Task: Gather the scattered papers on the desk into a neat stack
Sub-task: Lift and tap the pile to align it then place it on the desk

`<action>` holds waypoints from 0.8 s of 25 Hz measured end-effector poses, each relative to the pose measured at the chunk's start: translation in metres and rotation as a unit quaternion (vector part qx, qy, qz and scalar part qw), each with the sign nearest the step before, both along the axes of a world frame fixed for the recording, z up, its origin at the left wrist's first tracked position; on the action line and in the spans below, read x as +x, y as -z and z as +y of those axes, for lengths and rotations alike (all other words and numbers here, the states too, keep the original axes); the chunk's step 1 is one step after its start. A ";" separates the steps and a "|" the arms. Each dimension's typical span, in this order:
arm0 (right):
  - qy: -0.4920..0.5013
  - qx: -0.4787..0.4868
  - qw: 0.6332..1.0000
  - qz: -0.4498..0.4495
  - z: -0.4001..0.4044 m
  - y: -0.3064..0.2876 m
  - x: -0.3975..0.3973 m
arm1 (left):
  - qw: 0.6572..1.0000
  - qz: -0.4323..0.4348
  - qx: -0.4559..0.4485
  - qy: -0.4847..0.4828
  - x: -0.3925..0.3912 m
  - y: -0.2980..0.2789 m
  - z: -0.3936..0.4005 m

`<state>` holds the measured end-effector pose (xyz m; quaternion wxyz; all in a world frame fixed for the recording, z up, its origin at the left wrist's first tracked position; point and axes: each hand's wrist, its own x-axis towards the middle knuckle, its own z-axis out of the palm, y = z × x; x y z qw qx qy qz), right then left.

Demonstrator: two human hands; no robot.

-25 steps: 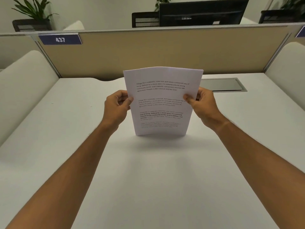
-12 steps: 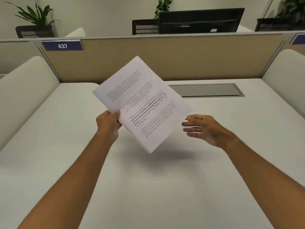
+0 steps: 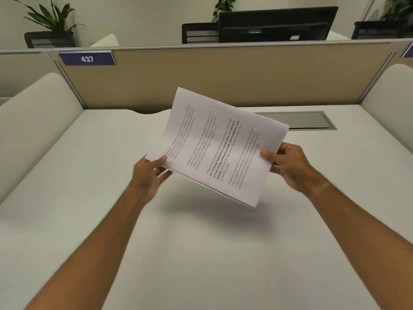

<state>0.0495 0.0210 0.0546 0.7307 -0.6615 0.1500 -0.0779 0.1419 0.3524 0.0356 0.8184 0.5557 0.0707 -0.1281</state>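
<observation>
A stack of white printed papers (image 3: 221,144) hangs in the air above the middle of the white desk (image 3: 201,253), turned sideways so its text lines run up and to the right. My left hand (image 3: 150,175) pinches the stack's left short end. My right hand (image 3: 288,164) grips its right short end, thumb on top. The sheets lie closely on one another, with a slight offset along the lower edge. No loose sheets show on the desk.
A beige partition (image 3: 223,74) with a blue "437" label (image 3: 87,58) closes the desk's far side. A grey cable hatch (image 3: 312,121) lies behind the papers. White curved side panels (image 3: 33,121) flank the desk. A black monitor (image 3: 277,24) stands beyond.
The stack went from upright in both hands to held by the left hand alone and tilted. Now it is turned sideways and the right hand has taken hold again.
</observation>
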 end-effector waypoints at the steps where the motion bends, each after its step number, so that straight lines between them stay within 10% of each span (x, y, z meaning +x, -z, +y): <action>1: -0.008 -0.018 1.000 -0.001 -0.008 -0.003 -0.001 | 0.999 -0.011 0.043 0.025 0.009 -0.004 0.011; 6: -0.056 -0.112 0.992 -0.007 -0.017 -0.001 -0.005 | 0.949 -0.124 0.263 0.126 0.032 -0.010 0.011; 20: 0.041 -0.145 0.988 -0.021 -0.020 0.029 -0.005 | 0.945 -0.214 0.240 0.052 0.022 0.018 -0.019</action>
